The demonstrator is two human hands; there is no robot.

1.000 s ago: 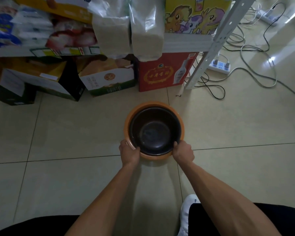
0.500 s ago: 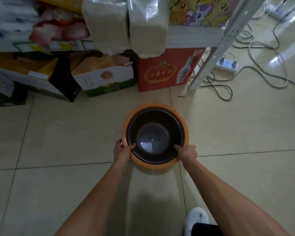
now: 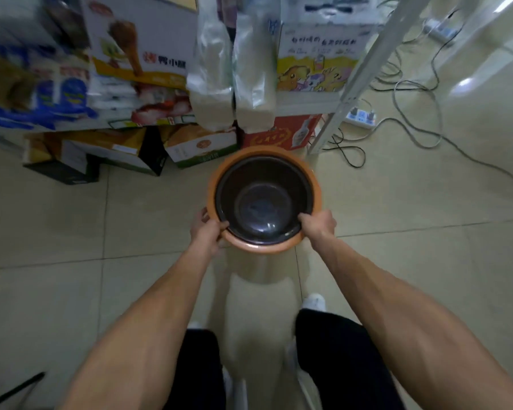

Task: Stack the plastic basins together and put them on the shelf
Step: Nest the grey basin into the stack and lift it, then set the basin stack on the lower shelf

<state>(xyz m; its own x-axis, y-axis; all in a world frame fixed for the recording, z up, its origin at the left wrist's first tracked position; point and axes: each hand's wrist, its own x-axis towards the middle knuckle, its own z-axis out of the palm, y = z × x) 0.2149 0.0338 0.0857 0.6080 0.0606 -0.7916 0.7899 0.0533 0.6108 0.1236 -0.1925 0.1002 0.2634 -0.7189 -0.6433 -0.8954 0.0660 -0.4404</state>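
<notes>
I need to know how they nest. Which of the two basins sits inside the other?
The dark brown basin sits inside; the orange basin is outermost, its rim ringing the dark one.

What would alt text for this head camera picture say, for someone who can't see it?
Two bare hands, left hand and right hand, hold a dark round plastic basin nested inside an orange plastic basin above a tiled floor. Ahead stands a metal shelf crowded with boxes and bags.
</notes>
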